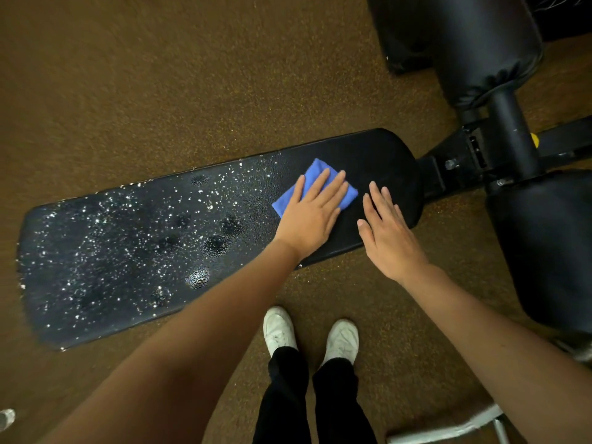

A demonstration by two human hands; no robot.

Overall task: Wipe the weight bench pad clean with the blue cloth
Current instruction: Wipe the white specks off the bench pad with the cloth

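Left hand [312, 216] lies flat, fingers extended, pressing the blue cloth [315, 187] onto the weight bench pad [128, 251] near its narrow end. Right hand [389, 232] rests open, empty. Narrow end appears dry; droplets cover the rest, so most wiping remains.

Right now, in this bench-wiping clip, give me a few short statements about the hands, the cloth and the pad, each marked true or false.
1. The left hand presses flat on the blue cloth. True.
2. The right hand holds a spray bottle. False: it lies open on the bench pad and holds nothing.
3. Droplets cover the stretch of pad left of the cloth. True.
4. The cloth lies on the floor. False: it lies on the pad, under the left hand.
5. The pad around the right hand looks free of droplets. True.
6. The person stands barefoot. False: white shoes are on both feet.
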